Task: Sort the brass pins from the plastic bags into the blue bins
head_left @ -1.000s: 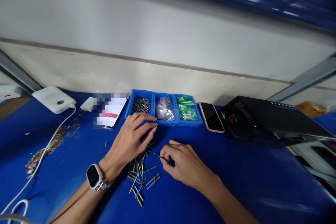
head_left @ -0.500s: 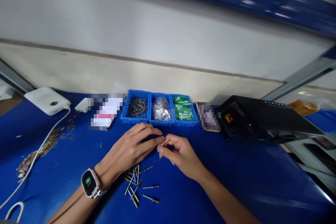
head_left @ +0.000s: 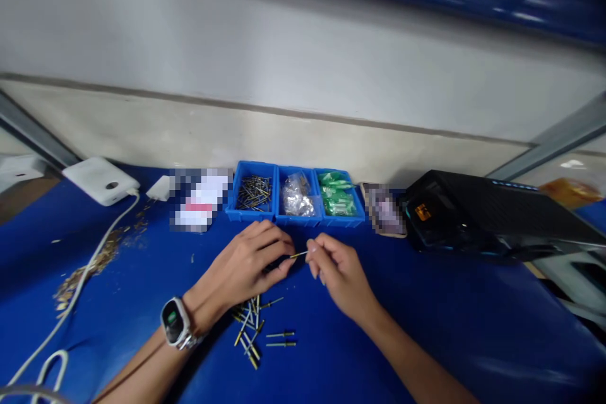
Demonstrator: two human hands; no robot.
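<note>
Between my hands, above the blue table, is a blind rivet (head_left: 299, 255) with a brass-coloured body and a thin silver pin. My left hand (head_left: 253, 259), with a watch on its wrist, pinches the brass end. The tip of the pin is between the thumb and finger of my right hand (head_left: 338, 271). Below my left hand lies a loose pile of blind rivets (head_left: 250, 328), partly hidden by the wrist. Two more rivets (head_left: 281, 339) lie side by side to the right of that pile.
At the back stand three blue bins: one with rivets (head_left: 254, 192), one with clear bags (head_left: 298, 196), one with green packets (head_left: 337, 194). Phones (head_left: 201, 202) flank them. A black device (head_left: 478, 214) is on the right; a white power bank (head_left: 99, 181), cable and debris (head_left: 89, 271) are left.
My hands have moved slightly apart, and a rivet now shows between them. One of the two separate rivets appears straighter, parallel to the other. The whole view has shifted a little.
</note>
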